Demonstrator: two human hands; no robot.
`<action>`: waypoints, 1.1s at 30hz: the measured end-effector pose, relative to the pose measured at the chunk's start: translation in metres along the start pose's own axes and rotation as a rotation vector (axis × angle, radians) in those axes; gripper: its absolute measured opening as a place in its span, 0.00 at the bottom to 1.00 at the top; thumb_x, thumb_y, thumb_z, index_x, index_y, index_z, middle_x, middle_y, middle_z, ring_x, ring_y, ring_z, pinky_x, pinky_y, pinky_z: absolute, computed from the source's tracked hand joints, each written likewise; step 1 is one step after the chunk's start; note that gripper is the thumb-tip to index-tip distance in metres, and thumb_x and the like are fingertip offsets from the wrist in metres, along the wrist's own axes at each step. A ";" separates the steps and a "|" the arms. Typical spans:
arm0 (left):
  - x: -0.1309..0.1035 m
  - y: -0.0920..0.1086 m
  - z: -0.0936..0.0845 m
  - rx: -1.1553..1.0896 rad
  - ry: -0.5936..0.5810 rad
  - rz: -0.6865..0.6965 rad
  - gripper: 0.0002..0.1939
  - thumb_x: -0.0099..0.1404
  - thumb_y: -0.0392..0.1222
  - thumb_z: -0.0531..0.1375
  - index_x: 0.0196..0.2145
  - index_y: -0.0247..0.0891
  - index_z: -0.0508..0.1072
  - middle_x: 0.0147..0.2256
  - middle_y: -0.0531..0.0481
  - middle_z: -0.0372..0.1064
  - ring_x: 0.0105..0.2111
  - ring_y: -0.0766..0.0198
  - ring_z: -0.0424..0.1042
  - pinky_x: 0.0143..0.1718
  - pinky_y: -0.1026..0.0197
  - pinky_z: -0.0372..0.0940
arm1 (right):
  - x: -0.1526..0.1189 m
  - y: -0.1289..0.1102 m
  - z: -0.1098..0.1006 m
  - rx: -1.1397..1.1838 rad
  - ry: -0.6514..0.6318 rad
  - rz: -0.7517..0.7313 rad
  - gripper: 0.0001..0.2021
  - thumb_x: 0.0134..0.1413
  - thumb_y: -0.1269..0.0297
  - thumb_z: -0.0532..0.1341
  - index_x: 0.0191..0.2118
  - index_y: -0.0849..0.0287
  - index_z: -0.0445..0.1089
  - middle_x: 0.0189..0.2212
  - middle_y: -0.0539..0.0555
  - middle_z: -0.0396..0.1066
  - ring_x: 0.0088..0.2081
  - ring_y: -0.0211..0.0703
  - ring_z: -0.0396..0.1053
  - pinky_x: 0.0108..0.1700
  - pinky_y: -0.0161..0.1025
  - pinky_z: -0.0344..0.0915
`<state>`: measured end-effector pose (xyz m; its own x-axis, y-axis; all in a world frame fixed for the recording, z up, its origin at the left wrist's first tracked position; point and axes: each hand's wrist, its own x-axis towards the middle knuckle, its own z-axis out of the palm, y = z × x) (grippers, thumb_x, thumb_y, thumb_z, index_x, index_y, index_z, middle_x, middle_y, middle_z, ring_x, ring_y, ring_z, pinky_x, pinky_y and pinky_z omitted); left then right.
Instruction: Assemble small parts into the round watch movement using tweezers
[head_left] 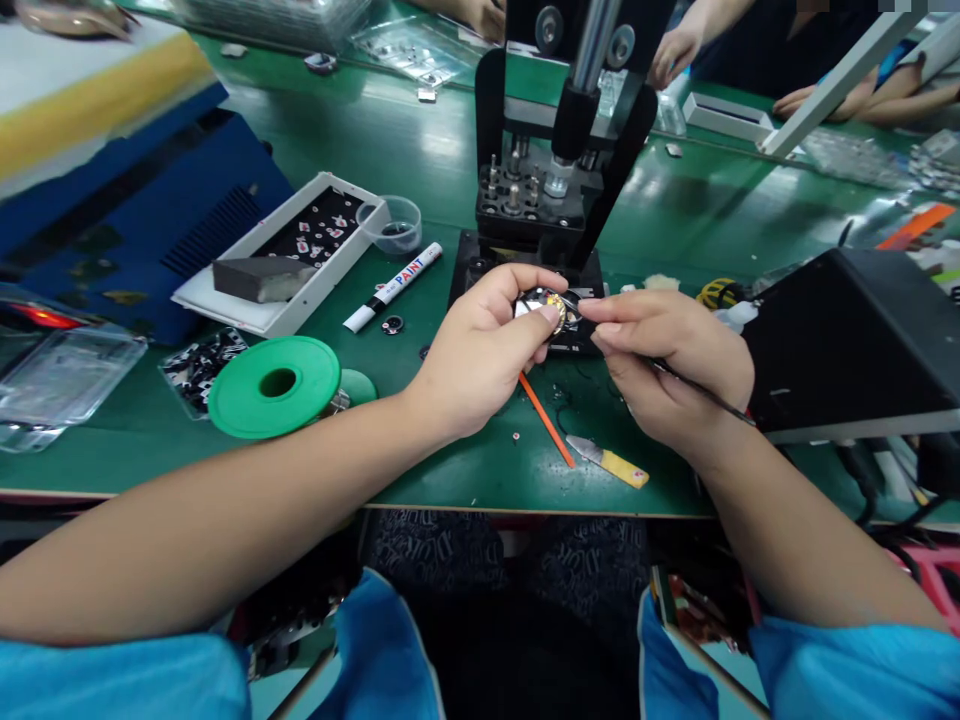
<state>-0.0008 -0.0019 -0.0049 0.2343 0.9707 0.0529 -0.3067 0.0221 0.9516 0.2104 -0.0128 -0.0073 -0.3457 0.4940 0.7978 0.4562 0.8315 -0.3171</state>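
Fingers (pixel 525 277) of my left hand (pixel 476 345) are pinching a round part (pixel 556 300); my right hand (pixel 667 365) is gripping a thin tool (pixel 712 395), apparently probing the part, likely needing steadiness next.

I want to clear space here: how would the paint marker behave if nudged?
The marker looks round-barrelled, so it would probably roll. Its slim, plastic-looking body suggests it is light and stiff. Rolling toward the tray, it would likely stop against its wall.
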 end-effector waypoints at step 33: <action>0.002 -0.001 -0.003 -0.022 0.025 0.032 0.14 0.69 0.31 0.70 0.50 0.44 0.79 0.34 0.54 0.74 0.30 0.66 0.70 0.33 0.62 0.68 | 0.003 0.001 0.001 -0.009 0.090 -0.119 0.15 0.66 0.74 0.72 0.51 0.44 0.82 0.52 0.52 0.90 0.48 0.54 0.90 0.51 0.55 0.89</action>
<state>-0.0022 0.0011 -0.0067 0.2016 0.9766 0.0752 -0.3336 -0.0037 0.9427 0.2095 -0.0100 -0.0058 -0.3230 0.3664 0.8726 0.4234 0.8805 -0.2131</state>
